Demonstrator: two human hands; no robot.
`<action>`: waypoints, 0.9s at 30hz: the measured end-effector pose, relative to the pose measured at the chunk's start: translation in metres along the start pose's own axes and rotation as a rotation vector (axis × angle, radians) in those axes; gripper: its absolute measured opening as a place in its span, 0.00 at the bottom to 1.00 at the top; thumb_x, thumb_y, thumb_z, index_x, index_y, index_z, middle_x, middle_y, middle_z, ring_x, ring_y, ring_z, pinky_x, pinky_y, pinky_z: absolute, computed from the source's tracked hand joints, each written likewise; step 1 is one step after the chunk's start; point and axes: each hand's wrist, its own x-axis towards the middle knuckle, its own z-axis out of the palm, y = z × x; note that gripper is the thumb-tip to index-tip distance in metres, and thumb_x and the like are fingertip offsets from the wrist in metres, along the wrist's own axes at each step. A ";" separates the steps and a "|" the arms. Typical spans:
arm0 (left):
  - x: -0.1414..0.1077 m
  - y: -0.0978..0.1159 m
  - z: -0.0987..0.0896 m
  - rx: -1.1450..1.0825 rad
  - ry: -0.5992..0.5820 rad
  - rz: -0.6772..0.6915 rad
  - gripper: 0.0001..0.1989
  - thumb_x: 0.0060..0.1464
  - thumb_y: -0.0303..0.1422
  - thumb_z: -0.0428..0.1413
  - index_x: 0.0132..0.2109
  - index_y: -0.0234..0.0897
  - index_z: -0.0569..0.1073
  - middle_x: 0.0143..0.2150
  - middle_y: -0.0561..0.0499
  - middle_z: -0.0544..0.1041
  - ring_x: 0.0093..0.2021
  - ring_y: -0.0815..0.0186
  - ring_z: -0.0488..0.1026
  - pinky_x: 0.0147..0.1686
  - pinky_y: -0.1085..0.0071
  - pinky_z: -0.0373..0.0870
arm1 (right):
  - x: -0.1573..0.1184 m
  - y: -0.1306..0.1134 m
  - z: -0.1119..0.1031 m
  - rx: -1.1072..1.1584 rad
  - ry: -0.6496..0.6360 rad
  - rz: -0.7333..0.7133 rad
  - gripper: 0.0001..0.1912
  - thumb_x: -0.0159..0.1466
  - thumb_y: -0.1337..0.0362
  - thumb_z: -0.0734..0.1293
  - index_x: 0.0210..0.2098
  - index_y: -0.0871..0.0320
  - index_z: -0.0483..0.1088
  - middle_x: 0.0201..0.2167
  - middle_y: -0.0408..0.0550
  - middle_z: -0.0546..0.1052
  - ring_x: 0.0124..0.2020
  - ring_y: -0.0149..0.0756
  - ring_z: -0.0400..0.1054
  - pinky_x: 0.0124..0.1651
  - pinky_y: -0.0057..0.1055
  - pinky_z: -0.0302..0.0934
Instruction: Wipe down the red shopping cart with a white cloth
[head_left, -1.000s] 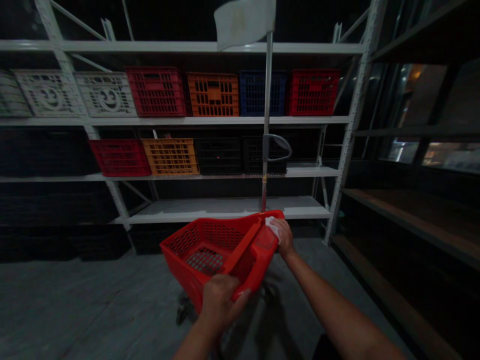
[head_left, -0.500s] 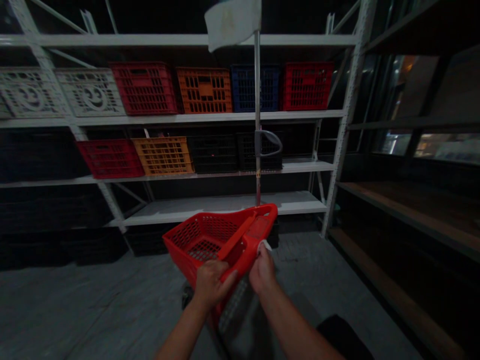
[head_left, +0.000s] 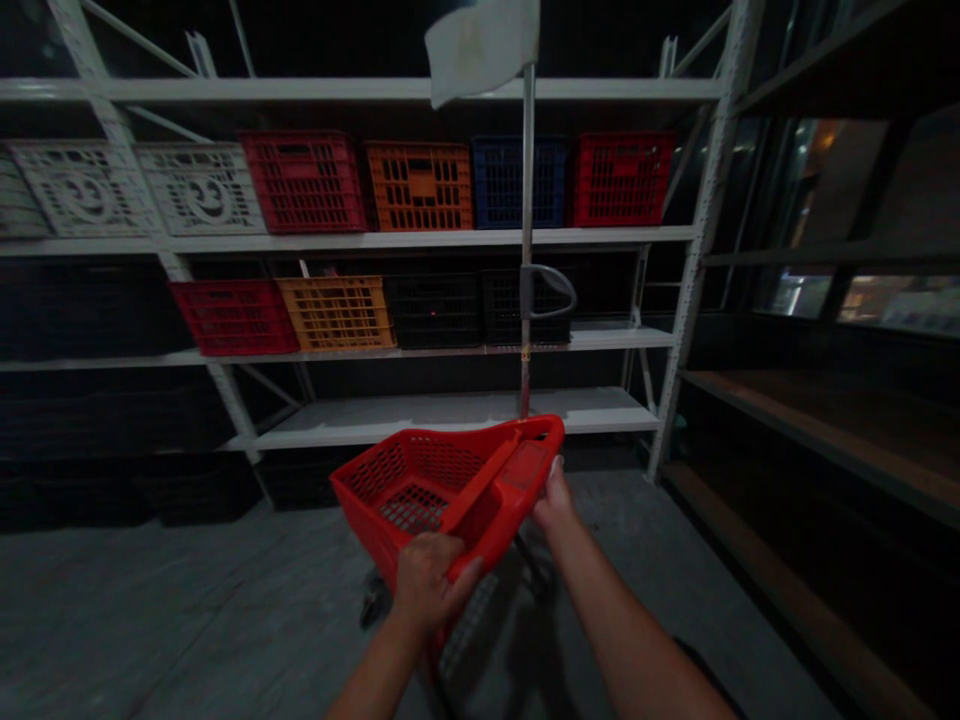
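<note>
Dim white racking (head_left: pixel 615 405) stands beyond a grey floor (head_left: pixel 187 620), where a red cart (head_left: pixel 375 535) sits before the shelves. Its handle edge is in the grasp of the left hand (head_left: pixel 431 580), probably to steady it; the right hand (head_left: pixel 553 500), fingers partly hidden, grips a white cloth (head_left: pixel 556 464) at the handle's right side, seemingly to keep it against the plastic. 1 pole (head_left: pixel 528 180) carries 1 pale flag (head_left: pixel 484 50) high, presumably for visibility. Crates sit side by side, likely to save space: 3 red (head_left: pixel 304 180), 1 orange (head_left: pixel 420 190), 1 blue (head_left: pixel 501 185), 1 yellow (head_left: pixel 341 315), 2 black (head_left: pixel 435 312) and at least 2 white (head_left: pixel 202 195).
</note>
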 end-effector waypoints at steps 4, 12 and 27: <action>0.001 -0.004 -0.002 -0.011 -0.030 -0.002 0.19 0.54 0.42 0.45 0.22 0.36 0.69 0.19 0.51 0.71 0.22 0.67 0.69 0.25 0.72 0.64 | -0.023 0.007 0.009 0.401 0.225 0.134 0.22 0.64 0.48 0.48 0.37 0.54 0.64 0.37 0.49 0.76 0.42 0.40 0.70 0.46 0.42 0.64; -0.007 -0.025 -0.013 -0.159 -0.101 0.027 0.18 0.54 0.40 0.45 0.22 0.36 0.67 0.19 0.52 0.70 0.23 0.69 0.68 0.25 0.73 0.63 | -0.086 0.006 0.007 0.540 0.285 0.156 0.16 0.56 0.51 0.63 0.34 0.58 0.66 0.30 0.46 0.77 0.32 0.38 0.72 0.37 0.38 0.66; 0.027 0.011 -0.064 0.214 -0.650 -0.532 0.27 0.57 0.50 0.33 0.42 0.38 0.70 0.34 0.45 0.77 0.36 0.60 0.74 0.37 0.65 0.66 | -0.024 -0.043 -0.032 -1.298 -0.148 -0.836 0.18 0.59 0.64 0.54 0.45 0.61 0.67 0.36 0.51 0.72 0.42 0.40 0.63 0.58 0.46 0.40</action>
